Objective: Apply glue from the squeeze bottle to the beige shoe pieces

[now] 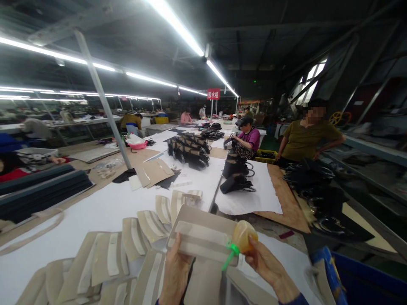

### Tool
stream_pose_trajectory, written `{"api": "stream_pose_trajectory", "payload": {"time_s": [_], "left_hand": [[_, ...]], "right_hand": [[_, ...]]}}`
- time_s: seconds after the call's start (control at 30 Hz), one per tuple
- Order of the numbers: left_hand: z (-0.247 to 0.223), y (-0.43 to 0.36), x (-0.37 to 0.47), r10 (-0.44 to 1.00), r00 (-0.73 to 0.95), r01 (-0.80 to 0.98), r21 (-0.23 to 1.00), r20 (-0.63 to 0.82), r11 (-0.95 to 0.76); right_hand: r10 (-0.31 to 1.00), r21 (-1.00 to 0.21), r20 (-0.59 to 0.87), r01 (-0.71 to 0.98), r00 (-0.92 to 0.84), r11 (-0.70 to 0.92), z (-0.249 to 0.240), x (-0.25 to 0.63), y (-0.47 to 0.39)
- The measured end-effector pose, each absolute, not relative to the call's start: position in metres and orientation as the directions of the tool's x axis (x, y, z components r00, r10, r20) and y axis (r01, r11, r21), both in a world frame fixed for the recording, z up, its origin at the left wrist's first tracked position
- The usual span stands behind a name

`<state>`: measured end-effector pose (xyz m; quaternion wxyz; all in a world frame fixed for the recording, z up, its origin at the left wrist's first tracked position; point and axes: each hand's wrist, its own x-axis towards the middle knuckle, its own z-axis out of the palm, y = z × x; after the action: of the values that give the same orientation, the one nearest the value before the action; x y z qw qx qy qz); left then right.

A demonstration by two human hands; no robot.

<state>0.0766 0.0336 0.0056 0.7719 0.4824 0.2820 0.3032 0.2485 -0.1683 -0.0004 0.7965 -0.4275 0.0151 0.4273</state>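
Left hand (174,273) is closed on the lower edge of a flat beige leather panel with a pale strip (203,239), held tilted above the white-covered desk (104,207). Right hand (265,264) is wrapped round a small amber squeeze bottle with a green tip (243,237), pressed against the panel's right end. An even line is probably best laid if the panel is kept steady and the tip drawn slowly along the strip. Beyond the panel, overlapping beige pieces (136,237) are fanned out.

Dim workshop, long tables (104,207) under fluorescent tube lights (178,25)
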Motion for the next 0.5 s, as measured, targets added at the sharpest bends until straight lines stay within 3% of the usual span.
{"api": "stream_pose_trajectory", "payload": {"time_s": [0.17,0.5], "left_hand": [[0.015,0.046,0.048,0.611,0.748,-0.163,0.820,-0.260,0.548],[0.010,0.035,0.050,0.429,0.851,0.028,0.842,-0.303,0.539]], "right_hand": [[0.665,-0.644,-0.487,-0.747,0.565,0.163,0.006,0.261,-0.171],[0.676,-0.638,-0.483,-0.753,0.557,0.165,-0.001,0.273,-0.177]]}}
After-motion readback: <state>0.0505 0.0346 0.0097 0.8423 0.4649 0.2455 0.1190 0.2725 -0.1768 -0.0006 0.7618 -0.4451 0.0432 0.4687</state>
